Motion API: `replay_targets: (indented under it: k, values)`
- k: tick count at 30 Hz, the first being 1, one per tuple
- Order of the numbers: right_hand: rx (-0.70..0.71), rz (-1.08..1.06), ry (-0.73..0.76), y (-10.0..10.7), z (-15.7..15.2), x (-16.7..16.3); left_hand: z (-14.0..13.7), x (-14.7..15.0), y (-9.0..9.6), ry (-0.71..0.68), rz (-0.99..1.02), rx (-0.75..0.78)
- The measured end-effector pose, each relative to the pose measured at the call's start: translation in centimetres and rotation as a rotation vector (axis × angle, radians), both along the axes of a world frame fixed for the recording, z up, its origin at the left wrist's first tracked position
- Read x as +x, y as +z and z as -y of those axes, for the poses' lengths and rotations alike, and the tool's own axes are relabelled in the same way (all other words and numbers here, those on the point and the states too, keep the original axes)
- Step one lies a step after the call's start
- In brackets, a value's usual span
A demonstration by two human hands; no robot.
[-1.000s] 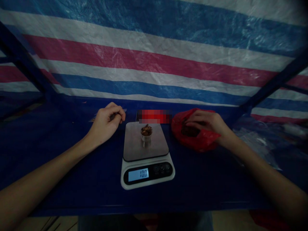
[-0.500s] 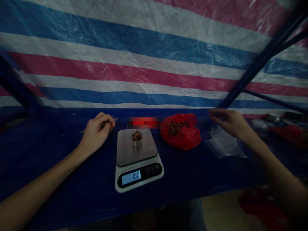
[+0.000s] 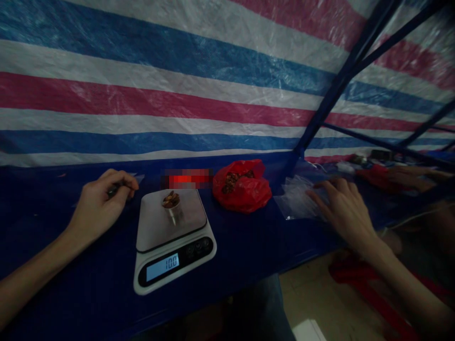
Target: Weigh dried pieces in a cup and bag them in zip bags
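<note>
On a kitchen scale point(image 3: 152, 232) reading 10.0 stands a small metal cup point(image 3: 173, 210) heaped with brown dried pieces point(image 3: 171, 199). My left hand point(image 3: 106, 194) rests to the scale's left, its fingers curled around something dark that I cannot make out. A corner of clear plastic point(image 3: 140, 178) shows beyond those fingertips. My right hand point(image 3: 343, 206) is open, fingers spread, over the right edge of a pile of clear plastic bags point(image 3: 295, 199); contact is unclear. Between scale and pile sits an open red plastic bag point(image 3: 250, 194) holding more brown pieces.
A pixelated red item point(image 3: 186, 179) lies behind the scale. Blue metal bars point(image 3: 320, 113) slant up before a striped tarpaulin point(image 3: 177, 99). At the far right, another person's hand point(image 3: 408, 171) is by a red bag point(image 3: 375, 176). The blue table point(image 3: 241, 246) ends at the front.
The view has swung right, so the scale and red bag sit further left. My right hand has come down and nearer over the clear bags. My left hand stays curled; the reading is unchanged.
</note>
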State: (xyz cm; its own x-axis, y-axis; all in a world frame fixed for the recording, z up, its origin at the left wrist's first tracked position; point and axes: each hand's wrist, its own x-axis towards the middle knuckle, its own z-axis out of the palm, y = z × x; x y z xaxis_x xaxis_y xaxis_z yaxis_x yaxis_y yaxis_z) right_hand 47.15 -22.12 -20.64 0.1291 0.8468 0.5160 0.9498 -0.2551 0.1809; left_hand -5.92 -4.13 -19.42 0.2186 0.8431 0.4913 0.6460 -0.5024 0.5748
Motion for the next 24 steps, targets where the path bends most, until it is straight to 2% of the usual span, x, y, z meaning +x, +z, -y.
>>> replay_targets:
  k: [3,6,10,16,18,20,22,24]
  values:
    - [-0.106,-0.035,-0.003,-0.8,1.2,-1.1,-0.1,-0.1,-0.2,0.008,0.004,0.003]
    - [-0.155,-0.103,-0.004,-1.6,1.1,-0.9,-0.1,-0.2,-0.3,0.005,0.009,0.002]
    - [-0.143,-0.172,0.07,-1.5,-0.9,-0.2,-0.1,-0.2,-0.2,0.003,0.016,0.005]
    - [-0.093,-0.047,0.136,-0.4,-4.4,0.2,-0.1,-0.1,-0.2,-0.009,0.047,-0.009]
    - [-0.049,-0.011,0.134,0.8,-4.6,-0.1,0.2,-0.1,0.3,0.008,0.033,0.011]
    - [0.042,0.049,0.142,3.0,-4.0,-1.1,0.7,0.2,1.6,0.03,-0.003,0.077]
    - [0.161,0.131,0.163,6.2,-3.1,-3.1,1.3,0.8,3.9,0.003,-0.021,0.16]
    - [0.257,0.14,0.197,9.8,-2.5,-6.4,1.6,2.0,6.8,-0.13,-0.016,0.156]
